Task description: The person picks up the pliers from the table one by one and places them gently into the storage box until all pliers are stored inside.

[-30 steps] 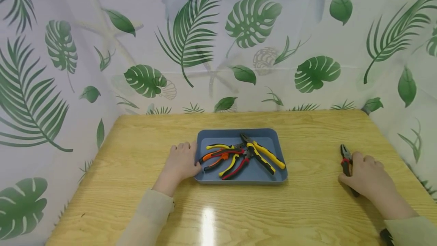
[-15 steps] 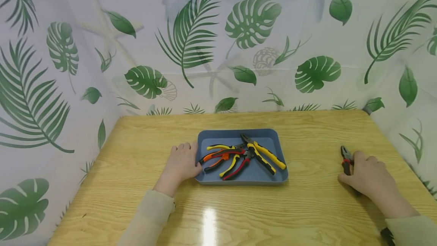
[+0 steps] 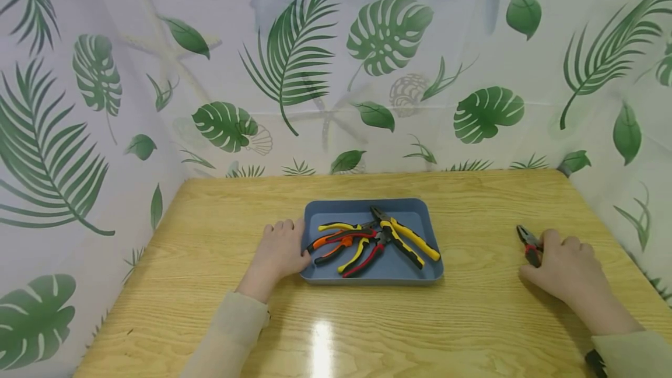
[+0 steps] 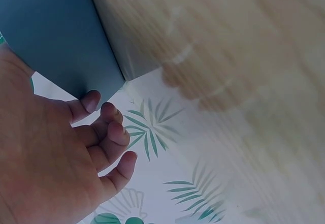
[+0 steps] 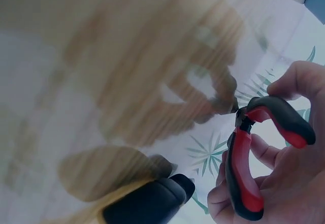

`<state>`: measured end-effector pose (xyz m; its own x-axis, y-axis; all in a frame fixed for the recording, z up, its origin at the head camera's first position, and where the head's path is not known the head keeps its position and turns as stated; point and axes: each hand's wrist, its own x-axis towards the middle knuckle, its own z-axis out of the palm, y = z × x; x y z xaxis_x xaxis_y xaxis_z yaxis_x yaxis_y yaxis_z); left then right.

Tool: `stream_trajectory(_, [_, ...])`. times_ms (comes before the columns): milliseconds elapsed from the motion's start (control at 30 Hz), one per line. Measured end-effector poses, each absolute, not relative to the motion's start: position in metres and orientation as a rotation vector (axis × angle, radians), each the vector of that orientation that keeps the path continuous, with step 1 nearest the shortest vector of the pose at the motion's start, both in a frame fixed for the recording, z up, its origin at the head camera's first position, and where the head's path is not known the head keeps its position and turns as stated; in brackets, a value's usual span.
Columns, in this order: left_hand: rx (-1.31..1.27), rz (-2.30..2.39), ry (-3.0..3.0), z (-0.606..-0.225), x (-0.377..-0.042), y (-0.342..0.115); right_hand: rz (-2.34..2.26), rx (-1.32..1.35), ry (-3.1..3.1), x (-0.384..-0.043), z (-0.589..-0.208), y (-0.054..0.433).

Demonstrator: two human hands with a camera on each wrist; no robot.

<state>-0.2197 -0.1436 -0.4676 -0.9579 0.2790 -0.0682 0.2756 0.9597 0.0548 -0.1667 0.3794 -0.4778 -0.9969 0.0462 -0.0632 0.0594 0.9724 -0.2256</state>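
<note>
Two red-and-black handles (image 5: 245,170) splay on pliers (image 3: 529,242) the right hand (image 3: 569,270) grips; the left hand (image 3: 279,249) lies relaxed.

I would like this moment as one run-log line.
left hand: touches left end of blue tray | right hand: holds red-and-black pliers right of tray | tray contents: other pliers
</note>
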Motion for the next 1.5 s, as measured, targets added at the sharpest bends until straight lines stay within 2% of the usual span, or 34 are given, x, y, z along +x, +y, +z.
stream_trajectory(733, [0.438,0.053,3.046,-0.468,-0.221,-0.144,-0.362,-0.008,3.171,-0.168,-0.467,0.375])
stream_trajectory(1500, [0.433,0.068,3.044,-0.471,-0.221,-0.144,-0.307,-0.156,3.212,-0.177,-0.448,0.348])
